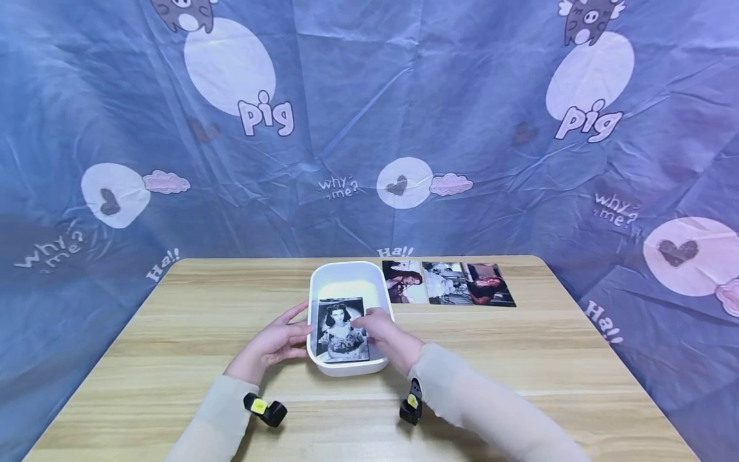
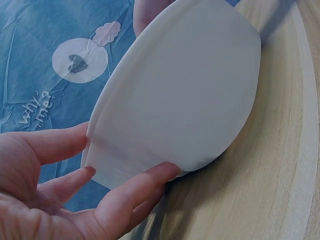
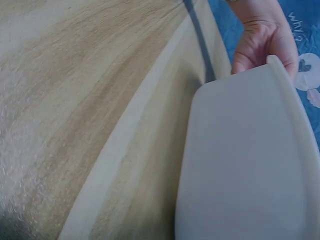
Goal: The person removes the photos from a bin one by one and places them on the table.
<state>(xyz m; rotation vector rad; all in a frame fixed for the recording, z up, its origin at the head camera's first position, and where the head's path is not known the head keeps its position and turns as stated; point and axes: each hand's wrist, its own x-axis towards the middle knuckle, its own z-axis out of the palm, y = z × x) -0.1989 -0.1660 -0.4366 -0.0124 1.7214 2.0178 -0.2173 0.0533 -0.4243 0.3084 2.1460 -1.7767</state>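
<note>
In the head view a white tub (image 1: 346, 370) stands on the table, with a black-and-white photo (image 1: 340, 343) of a person in it. My left hand (image 1: 277, 340) is at the tub's left side, its fingertips against the outer wall. The left wrist view shows these fairly straight, spread fingers (image 2: 65, 145) touching the tub (image 2: 175, 90) near its rim and low on its wall. Over the right rim reaches my right hand (image 1: 383, 330), pinching the photo's right edge with the thumb on its face. Its other fingers are mostly hidden. The right wrist view shows the tub's outer wall (image 3: 245, 155).
Beyond the tub to the right, three photos lie in a row: a left one (image 1: 404, 282), a middle one (image 1: 447, 283) and a right one (image 1: 489, 285). The wooden table (image 1: 202, 308) ends at the back against a blue printed cloth (image 1: 346, 128).
</note>
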